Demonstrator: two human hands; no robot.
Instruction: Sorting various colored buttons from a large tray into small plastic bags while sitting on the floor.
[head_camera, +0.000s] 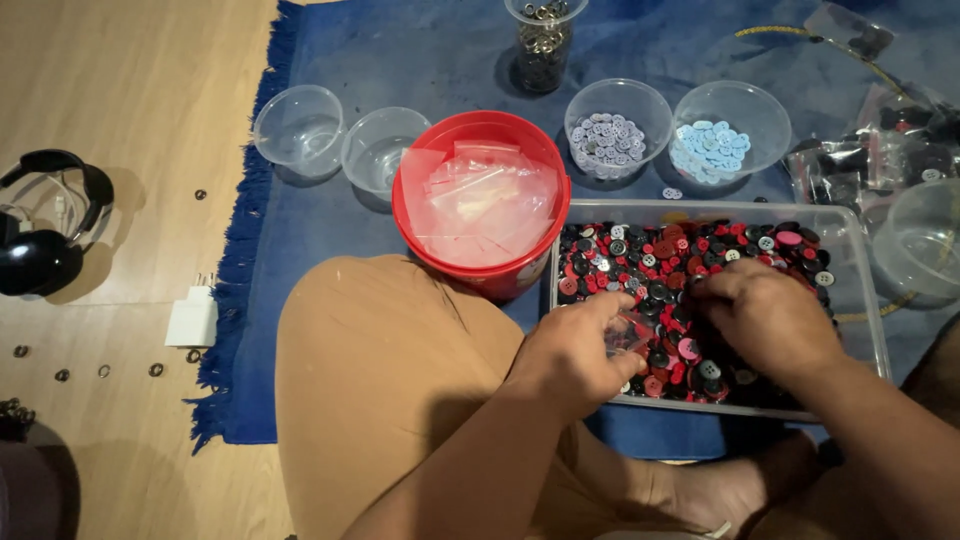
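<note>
A clear plastic tray (860, 270) holds a heap of red, black, pink and grey buttons (670, 265). My left hand (572, 350) rests at the tray's near left edge and pinches a small clear plastic bag (625, 335). My right hand (770, 315) is curled over the buttons in the middle of the tray, fingertips down among them; whether it holds a button is hidden. A red bucket (480, 270) of small clear bags stands just left of the tray.
Behind the tray stand a clear bowl of grey buttons (608, 140) and one of light blue buttons (712, 150). Two empty clear bowls (340, 140) and a jar of metal rings (543, 45) sit on the blue rug (250, 330). Headphones (45, 225) and a white charger (193, 320) lie on the wooden floor.
</note>
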